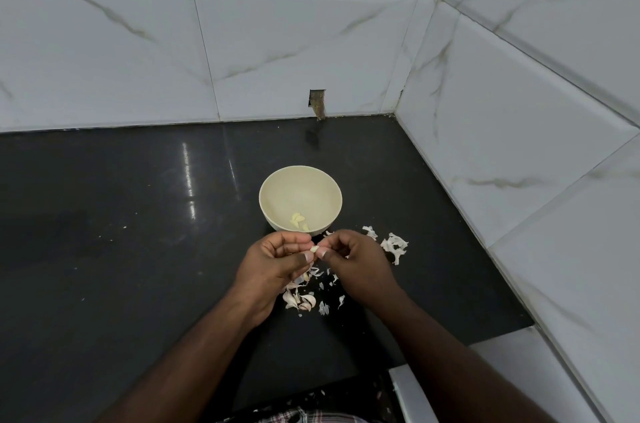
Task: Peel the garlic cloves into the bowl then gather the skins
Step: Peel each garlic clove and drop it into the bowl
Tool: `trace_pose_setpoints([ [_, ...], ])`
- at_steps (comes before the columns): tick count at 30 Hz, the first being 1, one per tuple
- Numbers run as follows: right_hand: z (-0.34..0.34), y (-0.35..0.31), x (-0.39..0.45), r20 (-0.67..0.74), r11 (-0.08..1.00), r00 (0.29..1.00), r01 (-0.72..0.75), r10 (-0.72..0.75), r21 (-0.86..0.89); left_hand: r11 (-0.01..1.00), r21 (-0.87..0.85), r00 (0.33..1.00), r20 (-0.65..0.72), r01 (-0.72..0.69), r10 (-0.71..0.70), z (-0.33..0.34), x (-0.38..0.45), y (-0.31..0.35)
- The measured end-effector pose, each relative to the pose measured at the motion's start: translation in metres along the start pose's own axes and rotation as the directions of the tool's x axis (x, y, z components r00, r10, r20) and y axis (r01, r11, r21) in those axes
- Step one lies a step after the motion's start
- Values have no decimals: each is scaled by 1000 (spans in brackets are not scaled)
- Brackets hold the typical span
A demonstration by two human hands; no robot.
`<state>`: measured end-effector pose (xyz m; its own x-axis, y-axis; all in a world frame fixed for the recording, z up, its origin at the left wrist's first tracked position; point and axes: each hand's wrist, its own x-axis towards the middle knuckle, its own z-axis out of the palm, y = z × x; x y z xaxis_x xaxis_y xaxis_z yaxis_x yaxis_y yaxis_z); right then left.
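A cream bowl [300, 180] stands on the black counter with a few peeled garlic cloves [298, 220] in its bottom. Just in front of the bowl, my left hand [273, 265] and my right hand [356, 263] meet, and both pinch one small garlic cloth-white clove [314, 249] between their fingertips. Unpeeled cloves and loose skins [300, 299] lie on the counter under my hands. A second heap of papery skins [394, 246] lies to the right of my right hand.
The black counter [138, 232] ends at white tiled walls behind and on the right. A small dark cut-out [317, 103] sits in the back wall above the bowl. The counter's front edge runs near my forearms.
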<state>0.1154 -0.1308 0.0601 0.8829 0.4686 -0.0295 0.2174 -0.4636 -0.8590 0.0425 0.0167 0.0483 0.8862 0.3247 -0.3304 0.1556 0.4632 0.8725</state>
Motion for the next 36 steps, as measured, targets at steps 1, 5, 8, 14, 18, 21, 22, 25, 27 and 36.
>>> trace_pose_setpoints([
  [1, 1, -1, 0, 4, 1000, 1000, -6, 6, 20, 1000, 9, 1000, -5, -11, 11, 0, 0, 0],
  [5, 2, -6, 0, 79, 977, 994, -92, 78, 191, 994, 74, 997, -6, -76, 76, 0, -1, 0],
  [8, 0, -11, -2, 150, 924, 976, -202, 160, 324, 982, 139, 992, 14, -127, 126, -1, -2, 0],
  [14, -8, -13, 1, 319, 779, 894, -435, 315, 450, 965, 196, 985, 48, -173, 166, -2, -1, 0],
  [18, -13, -11, 5, 456, 649, 813, -571, 362, 503, 968, 169, 982, 67, -183, 174, -3, 0, -2],
  [21, -14, -11, 6, 518, 597, 771, -625, 370, 503, 977, 123, 984, 68, -172, 165, -4, 1, -2],
  [22, -14, -11, 5, 530, 593, 765, -631, 366, 500, 982, 101, 986, 67, -159, 153, -4, 1, -2],
  [25, -14, -10, 4, 535, 620, 771, -615, 345, 487, 994, 36, 993, 65, -99, 96, -4, 1, -2],
  [27, -13, -8, 4, 494, 675, 804, -567, 330, 472, 998, 18, 996, 66, -55, 53, -3, 0, -1],
  [36, -3, -5, 5, 257, 875, 921, -366, 292, 318, 1000, 15, 1000, 16, -4, 3, -2, 1, -5],
])
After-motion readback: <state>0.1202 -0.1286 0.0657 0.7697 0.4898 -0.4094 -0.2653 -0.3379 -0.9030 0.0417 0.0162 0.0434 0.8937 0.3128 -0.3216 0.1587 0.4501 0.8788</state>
